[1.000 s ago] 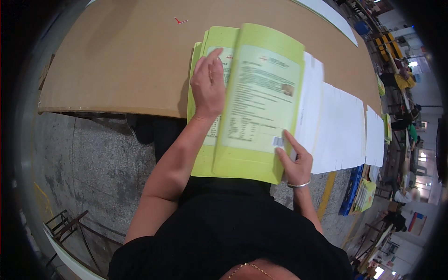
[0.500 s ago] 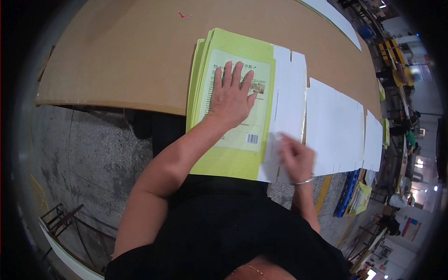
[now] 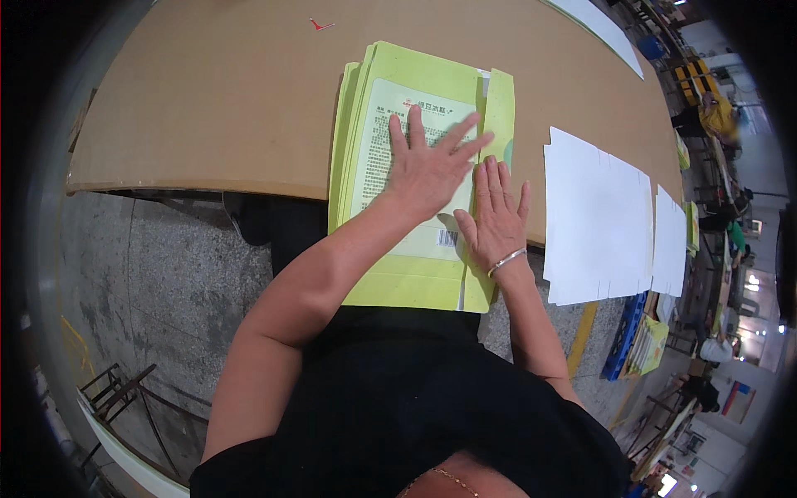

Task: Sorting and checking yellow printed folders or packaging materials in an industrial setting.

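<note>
A flat green printed cardboard box blank (image 3: pixel 415 75) lies on top of a small stack of similar green blanks (image 3: pixel 342 141) at the table's near edge. My left hand (image 3: pixel 429 170) rests on its pale printed panel, fingers spread. Along the right side a narrow green flap (image 3: pixel 501 104) is folded over onto the panel. My right hand (image 3: pixel 496 216) lies on that flap with its fingers stretched out, a bracelet on the wrist. Neither hand grips anything.
White flat cardboard sheets (image 3: pixel 596 220) lie to the right on the brown table (image 3: pixel 207 100). A small red scrap (image 3: pixel 320 25) is at the far side. Beyond, a blue pallet (image 3: pixel 624 336) carries stacked green pieces; people work in the background.
The right flap, white side up before, is now folded over, green side up. My right hand has moved up from near the lower edge and opened flat on it. My left hand has shifted right.
</note>
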`<state>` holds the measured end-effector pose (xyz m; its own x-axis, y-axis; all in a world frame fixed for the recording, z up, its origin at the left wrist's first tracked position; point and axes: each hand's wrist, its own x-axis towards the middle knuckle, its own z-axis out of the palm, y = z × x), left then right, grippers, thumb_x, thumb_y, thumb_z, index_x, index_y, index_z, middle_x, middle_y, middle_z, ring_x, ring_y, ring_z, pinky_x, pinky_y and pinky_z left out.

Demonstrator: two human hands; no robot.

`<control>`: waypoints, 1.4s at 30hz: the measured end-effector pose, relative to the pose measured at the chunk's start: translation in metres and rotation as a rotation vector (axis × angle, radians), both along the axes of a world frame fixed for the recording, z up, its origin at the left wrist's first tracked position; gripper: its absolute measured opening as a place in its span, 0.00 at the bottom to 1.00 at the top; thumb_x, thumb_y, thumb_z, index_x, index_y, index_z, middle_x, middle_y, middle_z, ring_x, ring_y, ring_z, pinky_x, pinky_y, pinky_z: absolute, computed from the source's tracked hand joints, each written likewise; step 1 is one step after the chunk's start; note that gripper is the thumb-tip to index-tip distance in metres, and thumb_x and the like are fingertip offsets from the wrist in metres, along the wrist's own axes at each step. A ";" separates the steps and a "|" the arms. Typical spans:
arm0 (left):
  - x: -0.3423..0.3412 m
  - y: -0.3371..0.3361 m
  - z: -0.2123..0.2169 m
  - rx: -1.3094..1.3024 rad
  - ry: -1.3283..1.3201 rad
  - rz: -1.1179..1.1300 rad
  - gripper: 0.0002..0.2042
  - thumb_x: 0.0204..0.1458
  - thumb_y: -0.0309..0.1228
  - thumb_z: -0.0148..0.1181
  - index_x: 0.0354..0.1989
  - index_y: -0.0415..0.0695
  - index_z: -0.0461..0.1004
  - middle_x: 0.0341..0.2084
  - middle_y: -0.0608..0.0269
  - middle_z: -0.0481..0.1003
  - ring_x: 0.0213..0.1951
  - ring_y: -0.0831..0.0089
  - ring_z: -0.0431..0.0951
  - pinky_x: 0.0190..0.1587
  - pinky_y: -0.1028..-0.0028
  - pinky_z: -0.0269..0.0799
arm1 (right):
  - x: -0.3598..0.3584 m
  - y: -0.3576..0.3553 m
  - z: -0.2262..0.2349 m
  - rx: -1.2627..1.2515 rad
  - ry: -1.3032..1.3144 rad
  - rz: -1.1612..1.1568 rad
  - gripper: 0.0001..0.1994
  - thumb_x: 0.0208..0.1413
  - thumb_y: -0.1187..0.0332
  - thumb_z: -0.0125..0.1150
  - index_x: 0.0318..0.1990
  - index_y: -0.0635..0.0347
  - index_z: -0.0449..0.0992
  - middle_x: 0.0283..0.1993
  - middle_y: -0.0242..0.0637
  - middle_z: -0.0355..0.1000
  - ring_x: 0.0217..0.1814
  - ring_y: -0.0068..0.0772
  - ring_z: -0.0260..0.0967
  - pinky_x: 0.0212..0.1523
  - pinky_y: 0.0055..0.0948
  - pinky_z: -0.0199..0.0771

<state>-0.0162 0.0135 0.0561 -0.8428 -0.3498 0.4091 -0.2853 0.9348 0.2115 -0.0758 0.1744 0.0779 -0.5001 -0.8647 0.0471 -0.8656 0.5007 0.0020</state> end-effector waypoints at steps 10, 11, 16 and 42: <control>-0.005 0.005 0.007 0.059 -0.165 -0.135 0.38 0.53 0.67 0.40 0.69 0.61 0.57 0.70 0.81 0.52 0.69 0.31 0.38 0.59 0.22 0.25 | -0.065 0.127 0.015 -0.029 -0.106 -0.350 0.45 0.46 0.51 0.71 0.71 0.46 0.52 0.70 0.56 0.53 0.71 0.59 0.50 0.63 0.53 0.60; -0.004 0.004 0.006 0.076 -0.171 -0.129 0.37 0.53 0.66 0.41 0.69 0.61 0.56 0.70 0.80 0.52 0.70 0.35 0.36 0.59 0.23 0.21 | -0.067 0.138 0.010 0.255 -0.132 -0.434 0.51 0.42 0.51 0.74 0.72 0.40 0.46 0.71 0.58 0.49 0.71 0.63 0.49 0.62 0.54 0.62; 0.008 -0.004 0.005 0.052 -0.100 -0.092 0.37 0.52 0.65 0.45 0.68 0.60 0.58 0.68 0.78 0.55 0.70 0.40 0.39 0.61 0.26 0.21 | -0.064 0.136 -0.004 0.437 -0.263 -0.383 0.51 0.46 0.85 0.52 0.72 0.23 0.38 0.65 0.68 0.53 0.56 0.64 0.68 0.50 0.47 0.76; 0.018 -0.027 0.018 0.274 0.425 0.245 0.18 0.59 0.37 0.49 0.59 0.59 0.70 0.63 0.65 0.64 0.67 0.47 0.51 0.59 0.27 0.28 | 0.010 0.073 0.018 -0.468 -0.692 -0.433 0.28 0.50 0.65 0.66 0.61 0.55 0.70 0.55 0.48 0.74 0.58 0.34 0.72 0.57 0.30 0.69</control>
<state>0.0018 -0.0140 0.0742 -0.5044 -0.6560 0.5614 -0.3237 0.7464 0.5814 -0.0653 0.2476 0.0955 -0.8205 -0.5652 -0.0856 -0.3371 0.5992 -0.7262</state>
